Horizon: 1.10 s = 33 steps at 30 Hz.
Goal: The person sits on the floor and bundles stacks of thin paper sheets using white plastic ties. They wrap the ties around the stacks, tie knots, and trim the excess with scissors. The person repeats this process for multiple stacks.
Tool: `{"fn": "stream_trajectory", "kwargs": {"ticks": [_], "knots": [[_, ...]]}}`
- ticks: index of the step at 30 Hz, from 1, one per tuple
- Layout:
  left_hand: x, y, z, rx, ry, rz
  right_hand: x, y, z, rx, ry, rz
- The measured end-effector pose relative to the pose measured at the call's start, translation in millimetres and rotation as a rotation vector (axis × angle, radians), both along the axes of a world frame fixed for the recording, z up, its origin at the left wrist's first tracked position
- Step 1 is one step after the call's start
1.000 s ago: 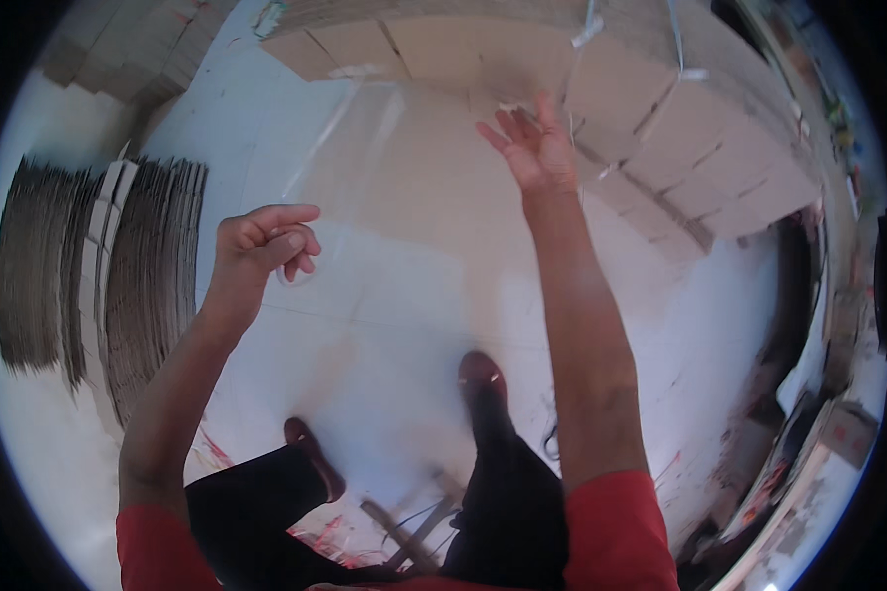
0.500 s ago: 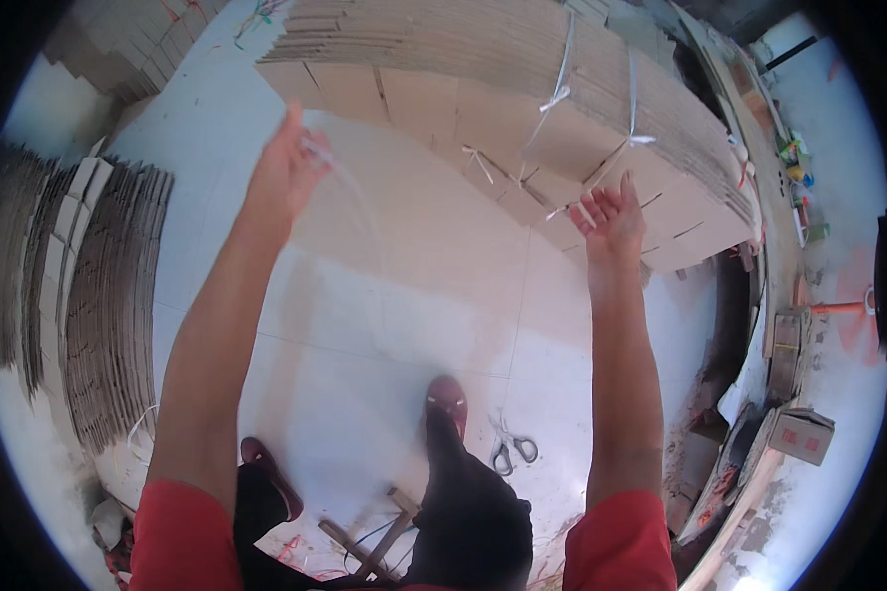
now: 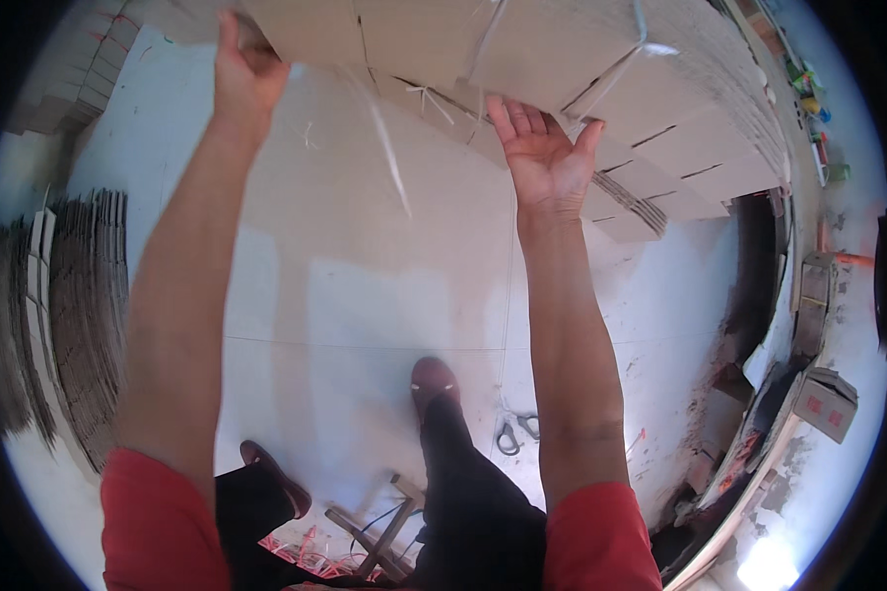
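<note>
At the top of the frame lies a bundle of flat cardboard sheets [image 3: 562, 69], tied with pale plastic strapping [image 3: 389, 158] that hangs loose toward the middle. The left hand [image 3: 241, 74], upper left, grips the bundle's near edge. The right hand [image 3: 542, 158], upper centre, is spread open with its palm against the edge. Scissors [image 3: 512, 433] lie on the white floor [image 3: 365, 315] at lower centre. More cardboard stacks [image 3: 69, 315] stand at the left edge.

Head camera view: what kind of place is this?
Likely a carton workshop or store: strapped bundles of flat cardboard under both hands, more flat cardboard stacked on edge, scissors on the pale floor.
</note>
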<state>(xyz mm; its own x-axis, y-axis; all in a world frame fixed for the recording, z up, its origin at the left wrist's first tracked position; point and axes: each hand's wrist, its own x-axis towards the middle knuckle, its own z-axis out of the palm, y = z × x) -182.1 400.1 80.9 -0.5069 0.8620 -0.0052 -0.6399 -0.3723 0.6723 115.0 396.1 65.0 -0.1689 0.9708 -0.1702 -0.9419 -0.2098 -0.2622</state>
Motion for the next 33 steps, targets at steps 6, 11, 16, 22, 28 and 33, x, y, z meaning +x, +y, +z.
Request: {"fn": "stream_trajectory", "kwargs": {"ticks": [6, 11, 16, 22, 28, 33], "knots": [[-51.2, 53.2, 30.9, -0.183, 0.353, -0.094, -14.9, 16.4, 22.3, -0.041, -0.013, -0.078], [-52.5, 43.1, 2.1, -0.717, 0.489, -0.023, -1.8, 11.4, 3.3, -0.277, -0.230, -0.018], [-43.7, 31.8, -4.4, -0.576, 0.384, -0.093, 6.0, -4.0, 10.1, -0.213, -0.294, 0.040], [18.5, 13.6, -17.2, -0.275, -0.153, 0.041, 40.1, -16.4, 90.4, 0.488, -1.324, -0.110], [116.5, -11.8, 18.5, -0.244, -0.234, -0.229, 32.2, 117.9, 212.4, 1.152, -2.018, -0.661], [139.7, 13.0, 36.5, -0.350, -0.293, -0.260, 41.0, 252.9, 205.6, 1.324, -2.069, -0.256]]}}
